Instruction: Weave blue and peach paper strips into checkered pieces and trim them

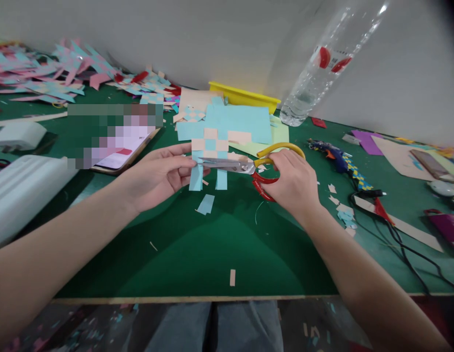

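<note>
My left hand (159,173) pinches a small woven paper piece (210,146) of light blue and peach strips, holding it above the green table (212,244). My right hand (295,183) grips scissors (245,167) with one yellow and one red handle loop. The metal blades lie across the woven piece just below its checkered part, where loose blue strip ends hang down. A cut blue scrap (206,204) lies on the table under the piece.
Light blue paper sheets (241,122) and a yellow tray (245,97) lie behind. A clear plastic bottle (322,68) stands at the back right. Piles of woven pieces (47,73) sit back left. A phone (120,156), white boxes (21,186), a glue gun (333,154) and cables (396,234) surround the work spot.
</note>
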A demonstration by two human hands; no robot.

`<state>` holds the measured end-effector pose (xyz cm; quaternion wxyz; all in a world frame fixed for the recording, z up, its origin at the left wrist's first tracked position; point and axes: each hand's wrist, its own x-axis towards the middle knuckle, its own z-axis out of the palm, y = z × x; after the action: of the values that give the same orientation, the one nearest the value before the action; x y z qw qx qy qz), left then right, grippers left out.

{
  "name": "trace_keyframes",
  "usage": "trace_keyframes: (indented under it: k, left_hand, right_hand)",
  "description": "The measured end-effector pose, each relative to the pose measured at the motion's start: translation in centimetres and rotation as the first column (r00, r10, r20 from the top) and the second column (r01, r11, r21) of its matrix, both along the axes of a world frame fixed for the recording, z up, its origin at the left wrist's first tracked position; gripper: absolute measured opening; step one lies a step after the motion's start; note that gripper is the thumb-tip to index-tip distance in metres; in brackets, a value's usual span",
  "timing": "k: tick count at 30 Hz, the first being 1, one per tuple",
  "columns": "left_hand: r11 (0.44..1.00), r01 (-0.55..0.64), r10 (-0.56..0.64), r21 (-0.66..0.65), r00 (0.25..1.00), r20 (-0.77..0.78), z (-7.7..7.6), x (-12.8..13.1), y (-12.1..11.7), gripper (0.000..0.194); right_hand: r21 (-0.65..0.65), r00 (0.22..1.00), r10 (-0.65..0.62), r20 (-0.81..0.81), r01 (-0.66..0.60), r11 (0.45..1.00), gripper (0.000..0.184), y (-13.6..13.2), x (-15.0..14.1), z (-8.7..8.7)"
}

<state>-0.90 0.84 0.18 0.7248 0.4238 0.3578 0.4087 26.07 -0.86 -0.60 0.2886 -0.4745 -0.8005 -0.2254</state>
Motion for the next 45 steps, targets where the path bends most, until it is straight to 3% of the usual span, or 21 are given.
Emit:
trace_keyframes:
  k: [14,26,45]
  left_hand:
    - [1.000,-0.015,0.015,0.000,1.000,-0.026,-0.01,0.03,0.05,0.042]
    - [1.000,-0.013,0.014,0.017,0.999,-0.037,0.07,-0.03,-0.04,0.037]
    - [0.996,-0.086,0.085,-0.012,0.994,-0.071,0.26,0.30,-0.14,0.031]
  right_hand:
    - [0.008,1.000,0.004,0.010,-0.004,1.000,0.018,0.04,0.15,-0.01]
    - [-0.185,1.000,0.007,-0.002,-0.008,0.983,0.033,0.03,-0.24,0.02]
    - [-0.089,1.000,-0.024,-0.002,0.023,0.996,0.046,-0.03,-0.23,0.20]
